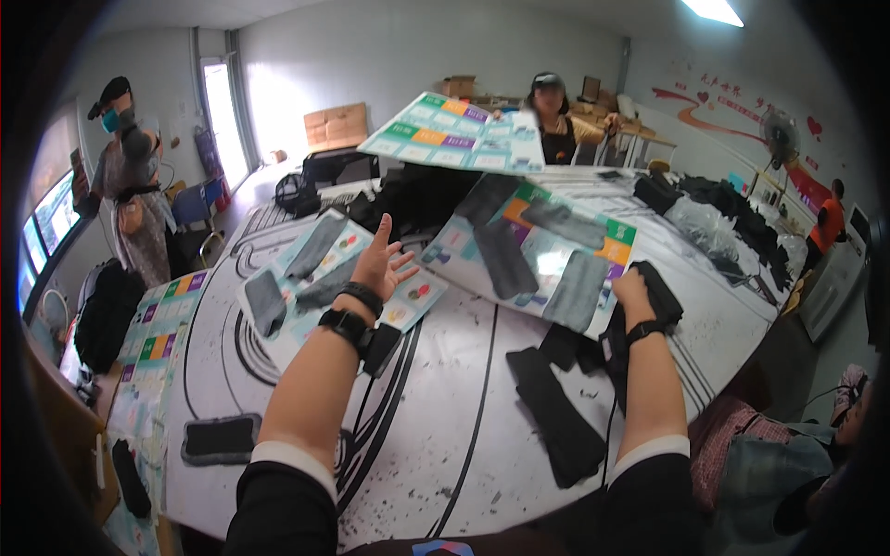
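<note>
My left hand (382,266) is open, fingers spread and palm turned inward, above a printed sheet (408,310) bearing several dark grey fabric pads (318,246). Closed fingers of my right hand (632,293) grip a folded black fabric piece (660,295), beside the right edge of a second colourful sheet (547,243). Grey pads (575,289) lie on that sheet too. Beyond my left hand, another printed sheet (454,134) is raised at a tilt over a dark fabric pile (417,195); no hand is seen touching it. A black fabric strip (554,417) lies between my forearms.
A white table (445,463) with black curved lines carries a grey-rimmed black pad (221,439) at left and black fabric with clear plastic bags (705,222) at far right. One person (553,111) is across the table, another (137,176) stands left. More people are at right.
</note>
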Demonstrator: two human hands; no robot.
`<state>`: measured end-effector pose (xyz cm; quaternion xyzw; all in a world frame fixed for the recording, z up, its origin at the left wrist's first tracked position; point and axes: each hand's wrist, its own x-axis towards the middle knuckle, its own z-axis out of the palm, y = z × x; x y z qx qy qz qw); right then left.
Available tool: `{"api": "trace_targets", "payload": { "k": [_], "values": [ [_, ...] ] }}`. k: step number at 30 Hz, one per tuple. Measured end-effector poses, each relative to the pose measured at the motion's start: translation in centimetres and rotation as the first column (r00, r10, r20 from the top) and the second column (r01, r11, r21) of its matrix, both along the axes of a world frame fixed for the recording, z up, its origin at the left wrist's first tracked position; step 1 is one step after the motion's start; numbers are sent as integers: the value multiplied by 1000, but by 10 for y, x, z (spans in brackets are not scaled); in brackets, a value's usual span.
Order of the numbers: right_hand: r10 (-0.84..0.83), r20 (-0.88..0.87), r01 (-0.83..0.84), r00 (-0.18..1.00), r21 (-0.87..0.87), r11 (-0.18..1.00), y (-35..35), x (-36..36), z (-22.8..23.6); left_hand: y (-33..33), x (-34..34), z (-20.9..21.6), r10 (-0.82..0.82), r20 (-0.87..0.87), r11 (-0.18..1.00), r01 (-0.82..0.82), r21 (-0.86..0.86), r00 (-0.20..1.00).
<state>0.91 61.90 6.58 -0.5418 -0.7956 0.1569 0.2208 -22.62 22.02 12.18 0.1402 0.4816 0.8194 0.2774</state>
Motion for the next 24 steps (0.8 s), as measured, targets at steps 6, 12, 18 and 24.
{"api": "trace_targets", "payload": {
  "k": [6, 12, 18, 24],
  "values": [
    [189, -476, -282, 859, -132, 950, 24, -1, -41, 110, -52, 28, 48, 19, 987, -50, 152, 999],
    [66, -619, -259, 783, -226, 939, 56, 8, -44, 167, -65, 35, 187, -67, 968, -173, 181, 980],
    [21, -779, -564, 626, -434, 703, 10, 8, 17, 116, -56, 61, 247, -195, 959, -211, 187, 949],
    [-15, -965, -741, 262, -211, 638, 25, 43, 22, -26, -31, 82, 217, -339, 966, -150, 212, 916]
  ]
}}
